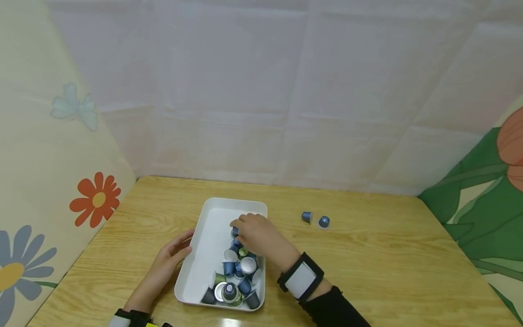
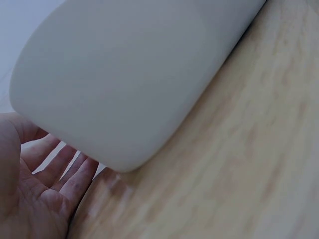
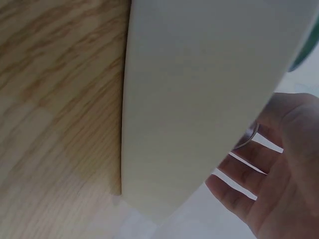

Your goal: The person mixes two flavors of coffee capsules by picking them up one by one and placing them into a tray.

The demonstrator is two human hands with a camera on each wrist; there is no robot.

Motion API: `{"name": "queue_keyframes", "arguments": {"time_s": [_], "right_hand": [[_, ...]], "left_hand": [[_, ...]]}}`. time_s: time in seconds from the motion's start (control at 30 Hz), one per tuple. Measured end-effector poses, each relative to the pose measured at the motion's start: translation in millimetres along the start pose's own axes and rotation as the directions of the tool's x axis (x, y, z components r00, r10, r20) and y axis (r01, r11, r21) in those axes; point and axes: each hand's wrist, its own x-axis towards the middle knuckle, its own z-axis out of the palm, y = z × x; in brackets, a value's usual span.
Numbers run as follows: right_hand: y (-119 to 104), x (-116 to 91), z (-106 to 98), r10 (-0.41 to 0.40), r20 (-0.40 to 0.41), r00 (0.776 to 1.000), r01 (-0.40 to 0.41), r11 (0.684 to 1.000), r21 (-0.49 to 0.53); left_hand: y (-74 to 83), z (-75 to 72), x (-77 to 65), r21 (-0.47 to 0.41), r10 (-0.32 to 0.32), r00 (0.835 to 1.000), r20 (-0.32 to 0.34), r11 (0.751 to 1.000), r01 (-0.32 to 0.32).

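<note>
A white tray point(image 1: 212, 245) lies on the table, with several coffee capsules point(image 1: 229, 268) in blue, green and dark grey heaped along its right side and near end. My left hand point(image 1: 173, 252) rests against the tray's left wall, fingers loosely bent; in the left wrist view the wall hides its fingertips. Over the tray's right part reaches my right hand point(image 1: 259, 236), with a blue coffee capsule point(image 1: 234, 231) between thumb and fingers. A silvery capsule rim point(image 3: 247, 137) shows by those fingers in the right wrist view, and the tray wall covers the rest.
Two blue capsules lie apart on the wooden table point(image 1: 388, 254), right of the tray: one on its side point(image 1: 307, 216), the other rim-down point(image 1: 324, 221). Behind the table hangs a pale cloth point(image 1: 286, 91); flower-printed cloths stand at the left and right.
</note>
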Motion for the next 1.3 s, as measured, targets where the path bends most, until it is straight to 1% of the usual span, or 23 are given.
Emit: {"name": "queue_keyframes", "arguments": {"time_s": [0.37, 0.77, 0.97, 1.13, 1.3], "right_hand": [[1.3, -0.2, 2.8, 0.013, -0.011, 1.000, -0.013, 1.000, 0.002], [6.1, -1.8, 3.5, 0.019, -0.029, 0.999, -0.018, 0.999, 0.049], [11.1, -3.2, 1.3, 0.062, -0.017, 0.998, -0.061, 0.995, 0.077], [16.9, -6.3, -4.0, 0.113, -0.005, 0.994, -0.112, 0.988, 0.106], [27.6, -11.8, -7.8, 0.164, -0.028, 0.986, -0.158, 0.976, 0.152]], "left_hand": [[0.8, 1.3, 1.2, 0.012, -0.001, 1.000, 0.000, 1.000, 0.001], [-0.2, 1.5, 1.7, 0.014, -0.007, 1.000, -0.007, 1.000, 0.007], [-0.2, 1.6, 2.3, -0.006, -0.017, 1.000, 0.002, 1.000, 0.017], [-0.4, 2.1, 2.7, -0.012, -0.018, 1.000, 0.005, 1.000, 0.018], [-0.8, 2.0, 3.3, -0.013, -0.013, 1.000, 0.010, 1.000, 0.013]]}}
